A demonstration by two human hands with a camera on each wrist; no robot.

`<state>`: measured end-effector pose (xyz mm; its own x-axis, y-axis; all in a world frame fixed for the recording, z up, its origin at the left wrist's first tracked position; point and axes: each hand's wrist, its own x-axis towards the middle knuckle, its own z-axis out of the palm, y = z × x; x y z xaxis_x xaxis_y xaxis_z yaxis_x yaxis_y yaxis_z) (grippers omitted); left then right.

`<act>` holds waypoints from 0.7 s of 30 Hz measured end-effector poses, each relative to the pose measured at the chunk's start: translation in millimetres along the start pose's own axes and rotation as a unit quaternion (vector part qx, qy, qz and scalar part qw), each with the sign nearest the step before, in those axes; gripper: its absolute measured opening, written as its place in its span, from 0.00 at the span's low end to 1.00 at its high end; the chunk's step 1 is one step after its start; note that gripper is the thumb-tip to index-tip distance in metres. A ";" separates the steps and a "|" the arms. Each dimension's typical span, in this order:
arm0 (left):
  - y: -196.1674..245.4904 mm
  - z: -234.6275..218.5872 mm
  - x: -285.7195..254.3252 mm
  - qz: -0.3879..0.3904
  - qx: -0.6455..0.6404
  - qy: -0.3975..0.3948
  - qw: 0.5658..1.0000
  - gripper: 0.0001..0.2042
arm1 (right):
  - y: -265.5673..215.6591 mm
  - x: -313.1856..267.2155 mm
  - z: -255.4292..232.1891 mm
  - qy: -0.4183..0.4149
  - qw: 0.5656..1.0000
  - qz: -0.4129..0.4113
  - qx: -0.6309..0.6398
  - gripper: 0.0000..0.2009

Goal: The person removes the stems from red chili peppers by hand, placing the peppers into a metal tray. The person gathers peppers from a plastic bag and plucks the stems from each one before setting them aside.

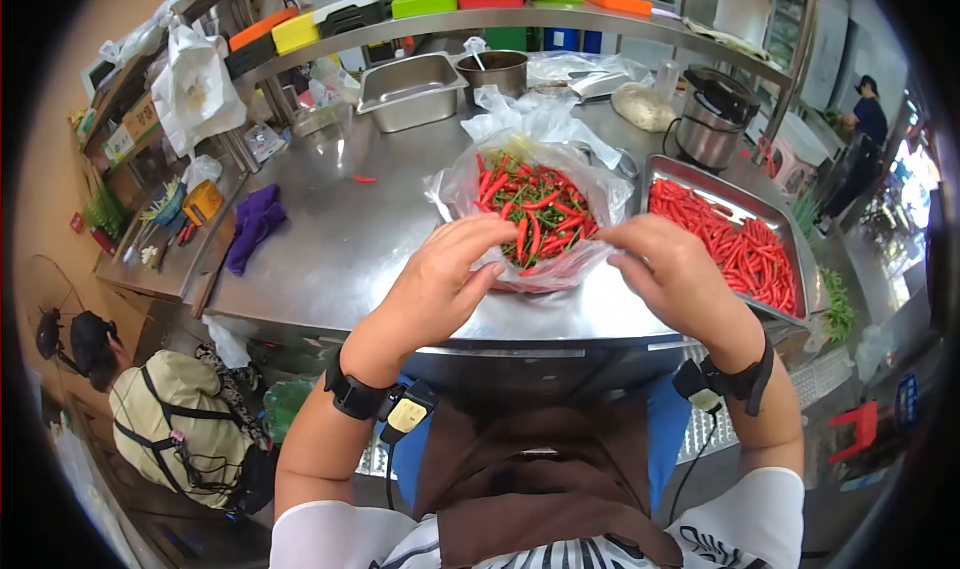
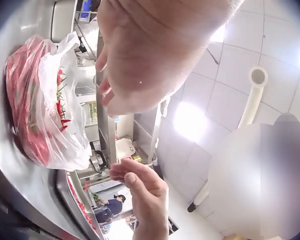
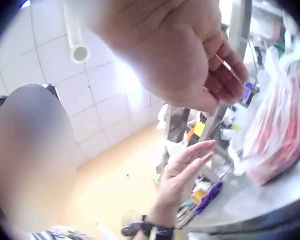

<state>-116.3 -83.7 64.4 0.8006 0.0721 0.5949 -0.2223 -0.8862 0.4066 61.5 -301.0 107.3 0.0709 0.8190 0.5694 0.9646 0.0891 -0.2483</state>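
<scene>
A clear plastic bag (image 1: 607,194) (image 2: 72,130) (image 3: 257,122) stands open on the steel table, filled with red chillies with green stems (image 1: 535,209). My left hand (image 1: 440,274) (image 2: 150,55) is raised over the bag's near left side, its fingers loosely bent and the thumb apart. Across from it, my right hand (image 1: 675,269) (image 3: 185,60) hovers at the bag's right edge with bent fingers. A thin reddish strip shows between its fingers in the right wrist view; I cannot tell whether it is held. A steel tray (image 1: 797,259) to the right holds loose red chillies (image 1: 745,254).
Behind the bag are a steel pan (image 1: 410,94), a dark pot (image 1: 495,72) and a cooker (image 1: 712,114). A purple cloth (image 1: 257,227) and one stray chilli (image 1: 365,180) are on the left. A shelf (image 1: 560,19) spans the back; a person crouches at lower left.
</scene>
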 end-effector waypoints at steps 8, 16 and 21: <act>60.0 -63.6 5.1 0.195 0.053 0.233 0.951 0.31 | 6.5 -42.3 -87.6 0.224 0.941 -0.104 0.232 0.29; 61.8 -99.4 -96.4 0.165 -0.021 0.219 0.961 0.28 | 18.5 -30.2 -60.4 0.193 0.899 -0.083 0.384 0.29; 64.5 -96.6 -87.6 0.108 -0.077 0.183 0.974 0.26 | 57.8 -42.9 -47.6 0.172 0.848 -0.032 0.501 0.30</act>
<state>-254.5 -103.0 105.4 0.4806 0.0747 0.8737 -0.4663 -0.8221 0.3267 126.3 -358.0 105.9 0.2633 0.5962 0.7585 0.2815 0.7045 -0.6515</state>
